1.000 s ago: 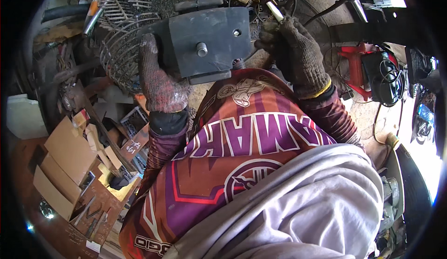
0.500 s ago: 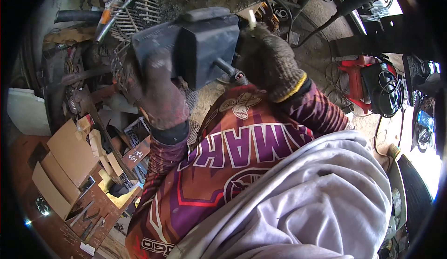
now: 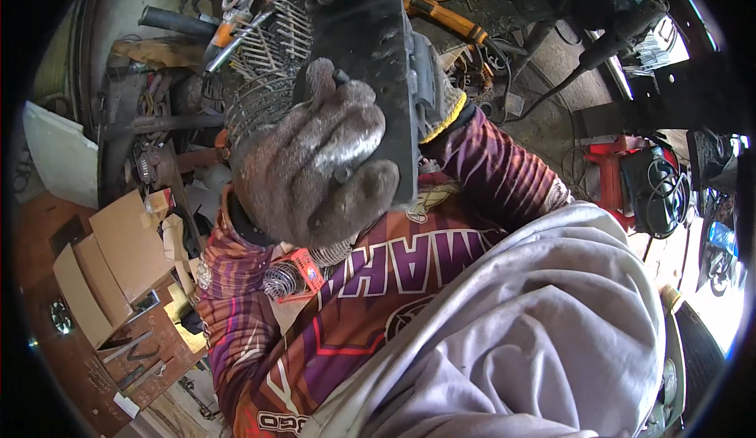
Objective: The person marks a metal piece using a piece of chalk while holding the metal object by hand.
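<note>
A dark metal bracket [image 3: 366, 36], a flat plate with holes and a raised part along its right side, is held up tilted in front of me. My left hand [image 3: 323, 150], in a worn grey-brown knit glove, lies across the plate's lower left with curled fingers. Between the index and middle fingers shows a dark stud end [image 3: 341, 78]; a second small round end [image 3: 342, 175] shows beside the thumb. Behind the bracket's right side is my right hand [image 3: 446, 111]; only its glove's yellow-edged cuff shows, and its fingers are hidden.
Beyond the bracket lie an orange-handled tool [image 3: 449, 20], an orange grinder [image 3: 228, 32] and wire coils [image 3: 260, 99]. Cardboard boxes [image 3: 130, 241] stand on the left. A red-and-black machine with cables [image 3: 650, 174] sits on the right. A grey cloth [image 3: 504, 335] covers my lap.
The bracket has been turned so its flat plate faces me. My left hand has moved from its left edge onto the plate's face. My right hand has gone behind it.
</note>
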Available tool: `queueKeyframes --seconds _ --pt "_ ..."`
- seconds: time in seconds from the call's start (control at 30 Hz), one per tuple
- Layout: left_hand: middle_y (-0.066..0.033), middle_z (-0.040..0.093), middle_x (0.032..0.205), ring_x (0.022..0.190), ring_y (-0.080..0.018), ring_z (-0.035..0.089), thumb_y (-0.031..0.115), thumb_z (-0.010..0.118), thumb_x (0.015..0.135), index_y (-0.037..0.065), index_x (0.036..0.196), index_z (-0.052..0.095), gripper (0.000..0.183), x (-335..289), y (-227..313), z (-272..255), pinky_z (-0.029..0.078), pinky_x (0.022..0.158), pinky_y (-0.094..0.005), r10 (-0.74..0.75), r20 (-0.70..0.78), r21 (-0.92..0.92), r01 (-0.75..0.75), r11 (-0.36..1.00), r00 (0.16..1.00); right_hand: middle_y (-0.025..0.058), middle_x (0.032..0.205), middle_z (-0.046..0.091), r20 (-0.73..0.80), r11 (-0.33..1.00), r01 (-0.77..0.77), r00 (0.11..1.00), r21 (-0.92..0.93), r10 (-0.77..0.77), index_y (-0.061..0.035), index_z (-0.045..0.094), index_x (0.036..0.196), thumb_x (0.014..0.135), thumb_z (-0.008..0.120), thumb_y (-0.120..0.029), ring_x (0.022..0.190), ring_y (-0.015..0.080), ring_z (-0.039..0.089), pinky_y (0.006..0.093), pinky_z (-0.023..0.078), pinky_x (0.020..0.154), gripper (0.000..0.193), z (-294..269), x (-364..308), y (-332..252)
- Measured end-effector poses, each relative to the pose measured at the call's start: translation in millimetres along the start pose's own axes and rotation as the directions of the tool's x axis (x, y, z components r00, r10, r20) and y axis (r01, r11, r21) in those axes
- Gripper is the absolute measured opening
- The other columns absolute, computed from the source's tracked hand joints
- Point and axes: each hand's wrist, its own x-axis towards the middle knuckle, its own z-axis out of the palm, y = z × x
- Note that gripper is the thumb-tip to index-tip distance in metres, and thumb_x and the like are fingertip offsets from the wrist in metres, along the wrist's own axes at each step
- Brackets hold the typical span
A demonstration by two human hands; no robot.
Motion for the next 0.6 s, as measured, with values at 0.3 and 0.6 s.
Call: queueKeyframes --seconds 0.3,0.6 --pt "-0.0202 0.058 0.127 0.108 -0.0318 0.063 0.04 0.067 0.086 -0.007 0.129 0.051 0.066 7 1 44 0.053 0.092 -0.0462 -0.884 -0.428 -0.827 0.312 0.468 0.191 0.0077 0.104 0.07 -0.39 0.993 -0.119 0.915 -0.023 0.101 -0.0084 0.063 0.11 0.097 0.054 -0.035 0.093 0.0213 0.067 0.0382 0.055 0.087 0.03 58 -19 -13" --pt "-0.0157 0.052 0.139 0.123 -0.0335 0.055 0.052 0.056 0.095 0.006 0.142 0.042 0.067 -52 -32 52 0.053 0.097 -0.0519 -0.996 -0.01 -1.0 -0.031 0.007 0.09 0.0169 0.106 0.067 -0.428 0.975 -0.183 0.877 0.123 0.218 -0.0015 0.054 0.117 0.103 0.047 -0.03 0.096 0.0289 0.067 0.0404 0.057 0.087 0.033 42 -39 -12"
